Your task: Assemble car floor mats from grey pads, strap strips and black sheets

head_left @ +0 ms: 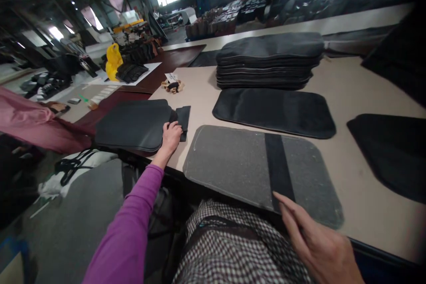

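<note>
A grey panel lies on the table before me, with a black strip across its right part. The fingertips of my right hand touch the strip's near end, the fingers stretched out and nothing in them. To the left, my left hand rests at the right edge of a pile of dark panels, its fingers curled down on small black pieces. What it grips, if anything, is hidden. Beyond the grey panel lies a single black panel.
A tall stack of black panels stands at the back of the beige table. Another black panel lies at the right. Small brown scraps sit at the back left. A person's pink sleeve reaches in from the left.
</note>
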A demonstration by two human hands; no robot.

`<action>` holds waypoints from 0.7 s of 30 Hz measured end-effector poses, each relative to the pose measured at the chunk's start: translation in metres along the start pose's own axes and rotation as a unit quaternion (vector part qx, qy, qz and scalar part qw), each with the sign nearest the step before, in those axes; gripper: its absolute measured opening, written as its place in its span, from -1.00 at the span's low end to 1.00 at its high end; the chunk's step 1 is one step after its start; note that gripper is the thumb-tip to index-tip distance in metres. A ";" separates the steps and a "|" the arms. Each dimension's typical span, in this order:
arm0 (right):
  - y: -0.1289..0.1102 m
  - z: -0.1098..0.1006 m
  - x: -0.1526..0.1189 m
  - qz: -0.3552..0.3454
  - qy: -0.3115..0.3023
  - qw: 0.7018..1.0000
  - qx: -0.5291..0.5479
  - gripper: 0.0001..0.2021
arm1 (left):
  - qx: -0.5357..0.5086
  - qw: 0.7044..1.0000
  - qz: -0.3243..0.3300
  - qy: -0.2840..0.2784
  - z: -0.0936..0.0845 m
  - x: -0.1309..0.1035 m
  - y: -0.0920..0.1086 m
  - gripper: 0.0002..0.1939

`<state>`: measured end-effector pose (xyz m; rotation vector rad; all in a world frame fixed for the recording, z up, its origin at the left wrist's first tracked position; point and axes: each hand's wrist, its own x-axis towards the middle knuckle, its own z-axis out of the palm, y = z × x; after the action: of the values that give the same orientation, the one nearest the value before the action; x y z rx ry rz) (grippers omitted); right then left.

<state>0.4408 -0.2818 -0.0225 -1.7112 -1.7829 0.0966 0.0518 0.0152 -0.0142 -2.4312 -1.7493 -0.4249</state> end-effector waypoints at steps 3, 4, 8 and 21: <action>-0.015 0.000 0.009 -0.013 -0.029 0.998 0.061 -0.62 | -0.008 1.000 -0.002 0.019 -0.009 -0.001 0.004 -0.74; -0.021 -0.001 0.012 0.003 -0.033 0.995 0.094 -0.61 | -0.011 0.999 -0.006 0.030 -0.016 -0.001 0.005 -0.72; -0.048 -0.001 0.033 0.125 -0.117 0.946 0.276 -0.54 | -0.053 0.989 0.025 0.138 -0.066 -0.016 0.018 -0.67; -0.096 0.045 0.067 0.351 -0.169 0.629 0.672 -0.55 | -0.426 0.813 0.264 -0.298 -0.140 -0.153 0.167 -0.74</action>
<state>0.3400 -0.2172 0.0151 -1.0174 -0.5515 1.6967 0.1422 -0.2143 0.0862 -3.8843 -0.9587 -0.4697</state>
